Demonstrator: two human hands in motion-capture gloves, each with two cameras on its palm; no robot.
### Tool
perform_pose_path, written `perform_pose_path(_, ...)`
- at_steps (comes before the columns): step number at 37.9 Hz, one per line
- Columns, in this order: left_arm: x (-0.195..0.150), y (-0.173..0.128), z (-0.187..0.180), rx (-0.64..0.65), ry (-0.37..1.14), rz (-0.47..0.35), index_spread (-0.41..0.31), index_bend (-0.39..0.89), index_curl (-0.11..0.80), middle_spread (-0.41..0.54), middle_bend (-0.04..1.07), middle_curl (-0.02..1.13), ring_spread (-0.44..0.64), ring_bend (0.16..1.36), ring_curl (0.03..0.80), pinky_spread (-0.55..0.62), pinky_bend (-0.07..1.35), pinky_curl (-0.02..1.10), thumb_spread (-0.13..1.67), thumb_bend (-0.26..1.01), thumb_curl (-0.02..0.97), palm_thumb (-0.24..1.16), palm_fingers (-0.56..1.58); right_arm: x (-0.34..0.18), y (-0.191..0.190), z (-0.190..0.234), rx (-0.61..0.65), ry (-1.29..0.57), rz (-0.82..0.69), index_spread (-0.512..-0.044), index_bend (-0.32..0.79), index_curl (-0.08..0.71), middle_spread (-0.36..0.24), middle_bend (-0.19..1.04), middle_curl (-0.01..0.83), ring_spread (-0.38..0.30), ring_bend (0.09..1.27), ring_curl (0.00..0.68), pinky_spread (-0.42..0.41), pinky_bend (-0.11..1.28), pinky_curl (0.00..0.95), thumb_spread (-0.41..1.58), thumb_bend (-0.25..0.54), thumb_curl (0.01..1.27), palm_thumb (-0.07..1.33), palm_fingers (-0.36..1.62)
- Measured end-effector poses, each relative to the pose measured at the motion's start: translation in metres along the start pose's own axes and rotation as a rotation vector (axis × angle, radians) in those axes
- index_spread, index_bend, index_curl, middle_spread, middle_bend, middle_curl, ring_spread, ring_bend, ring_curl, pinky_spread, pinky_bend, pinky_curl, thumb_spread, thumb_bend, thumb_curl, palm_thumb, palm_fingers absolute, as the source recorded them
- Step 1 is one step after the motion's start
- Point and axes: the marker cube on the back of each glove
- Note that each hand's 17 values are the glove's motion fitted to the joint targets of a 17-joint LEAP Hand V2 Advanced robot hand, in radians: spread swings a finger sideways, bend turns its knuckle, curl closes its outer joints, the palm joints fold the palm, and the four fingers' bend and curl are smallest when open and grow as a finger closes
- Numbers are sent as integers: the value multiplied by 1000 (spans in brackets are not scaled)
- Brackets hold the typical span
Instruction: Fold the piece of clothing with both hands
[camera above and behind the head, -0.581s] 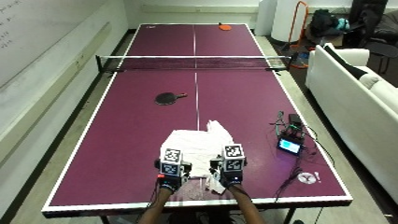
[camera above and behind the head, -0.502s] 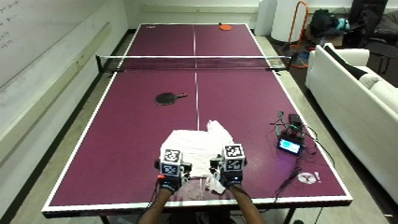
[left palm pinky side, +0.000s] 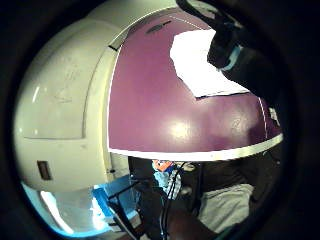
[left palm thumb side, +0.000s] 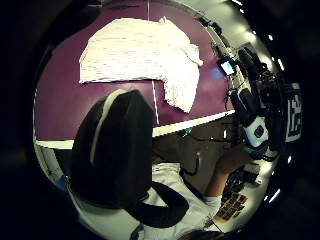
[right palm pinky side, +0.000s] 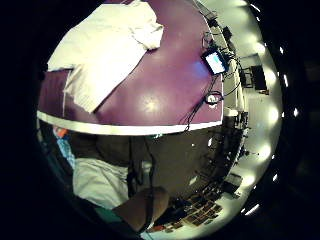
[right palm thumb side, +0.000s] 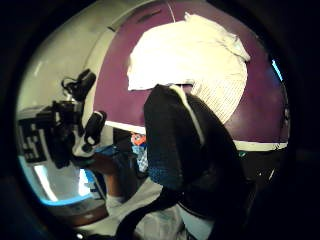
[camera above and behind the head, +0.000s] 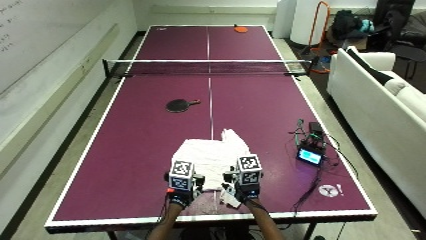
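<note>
The white garment (camera above and behind the head: 213, 156) lies flat on the purple table (camera above and behind the head: 133, 150), close to the table's near edge and straddling its white centre line, with its long axis running away from the person toward the net (camera above and behind the head: 208, 62); a bunched corner sticks up at its far right. Both hands sit at the garment's near hem, side by side and slightly apart: the left hand (camera above and behind the head: 180, 189) over the near-left corner, the right hand (camera above and behind the head: 245, 189) over the near-right part, where a narrower flap of cloth reaches toward the table edge. Neither is clearly nearer; the cloth stretches straight ahead of both, so I judge the coming fold would carry the near hem forward along the centre line, or one side across it. The fingers are hidden under the gloves in the outside view, so whether either hand touches or pinches the cloth cannot be told. The thumb side palm views show the garment (left palm thumb side: 140, 52) lying spread below the palms, partly blocked by a dark glove part, and no fabric pinched, yet the fingertips themselves stay out of sight. A black paddle (camera above and behind the head: 180, 105) lies well beyond the garment toward the net, and a small screen device (camera above and behind the head: 310, 156) with cables sits to the garment's right.
</note>
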Motion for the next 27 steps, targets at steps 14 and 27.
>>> perform_pose_path(14,-5,-15,60,2,-4,-53,-93,138,256,79,153,236,195,565,272,167,540,345,1223,-1,173,170,399,16,-37,83,-57,27,3,-338,38,156,32,167,240,174,234,175,259,593,323,1201,85,179,344,-115)
perform_pose_path(27,7,20,70,-374,104,42,-48,103,241,71,180,265,174,621,299,165,587,376,1205,-11,211,215,344,9,-10,85,-274,19,27,-304,72,121,55,170,240,184,226,189,240,626,344,1153,10,218,371,-144)
